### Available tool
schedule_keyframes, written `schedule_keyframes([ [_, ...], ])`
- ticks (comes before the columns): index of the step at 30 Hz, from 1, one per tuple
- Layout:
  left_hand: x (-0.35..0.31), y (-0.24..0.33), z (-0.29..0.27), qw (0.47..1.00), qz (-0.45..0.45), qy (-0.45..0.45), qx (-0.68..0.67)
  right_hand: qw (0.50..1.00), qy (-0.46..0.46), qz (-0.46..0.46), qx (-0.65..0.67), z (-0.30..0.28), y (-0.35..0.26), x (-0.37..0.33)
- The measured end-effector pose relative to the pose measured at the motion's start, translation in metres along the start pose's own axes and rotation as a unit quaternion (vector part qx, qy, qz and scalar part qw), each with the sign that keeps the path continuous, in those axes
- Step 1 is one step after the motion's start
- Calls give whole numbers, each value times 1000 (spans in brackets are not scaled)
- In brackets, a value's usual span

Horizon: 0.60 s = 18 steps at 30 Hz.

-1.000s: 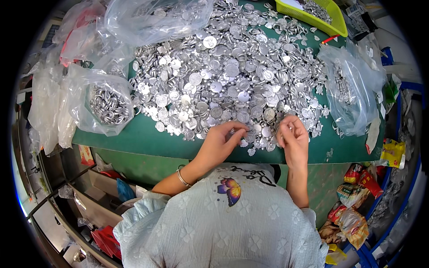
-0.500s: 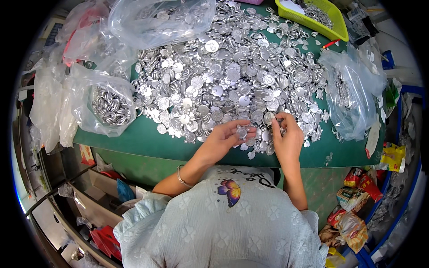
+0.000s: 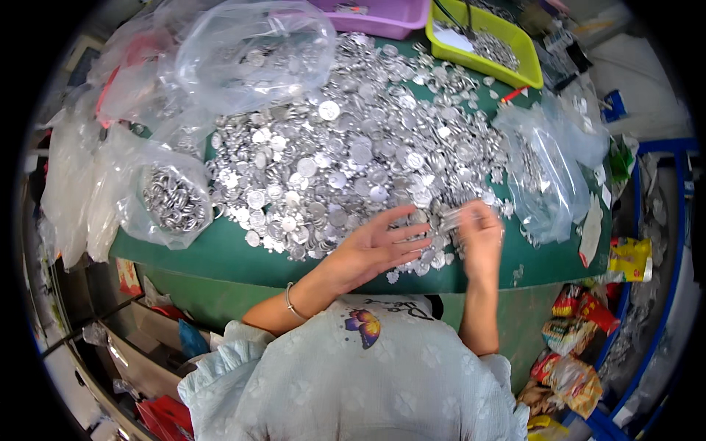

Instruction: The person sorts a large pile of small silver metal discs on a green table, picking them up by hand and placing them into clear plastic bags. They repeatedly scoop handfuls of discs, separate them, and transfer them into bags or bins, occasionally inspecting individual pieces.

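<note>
the left hand, cradling a round piece a moment ago, now spreads its fingers apart by the silver pieces heaped on the green table, seemingly done with that one, while the right hand blurs, grip impossible to tell.

The heaped pieces are glinting as silvery metal, some faces showing relief, others looking smoother. The rings are gleaming like smooth metal through a bag of thin, crinkled, clear plastic; a larger bag is shining with the same glossy film. The counter is looking smooth and mostly matt. The basin and tray are showing smooth moulded plastic. The shirt is displaying matt, crinkled cloth with raised clover shapes. A bracelet is shining like polished metal. Packets are reflecting light off glossy, creased wrapping.
</note>
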<state>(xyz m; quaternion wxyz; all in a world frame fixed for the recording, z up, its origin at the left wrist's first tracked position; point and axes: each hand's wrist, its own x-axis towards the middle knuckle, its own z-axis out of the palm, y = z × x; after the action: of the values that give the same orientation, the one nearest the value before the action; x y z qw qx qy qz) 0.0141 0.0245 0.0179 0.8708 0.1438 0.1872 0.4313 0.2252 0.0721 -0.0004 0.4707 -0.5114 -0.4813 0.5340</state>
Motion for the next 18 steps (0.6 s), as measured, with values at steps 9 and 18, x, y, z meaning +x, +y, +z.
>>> schedule_keyframes([
  [9, -15, 26, -3, 981, 58, 85, 164, 793, 325, -102, 505, -61, -20, 96],
  [18, -24, 124, -24, 512, 374, 332, 699, 992, 78, -38, 91, 59, -20, 49],
])
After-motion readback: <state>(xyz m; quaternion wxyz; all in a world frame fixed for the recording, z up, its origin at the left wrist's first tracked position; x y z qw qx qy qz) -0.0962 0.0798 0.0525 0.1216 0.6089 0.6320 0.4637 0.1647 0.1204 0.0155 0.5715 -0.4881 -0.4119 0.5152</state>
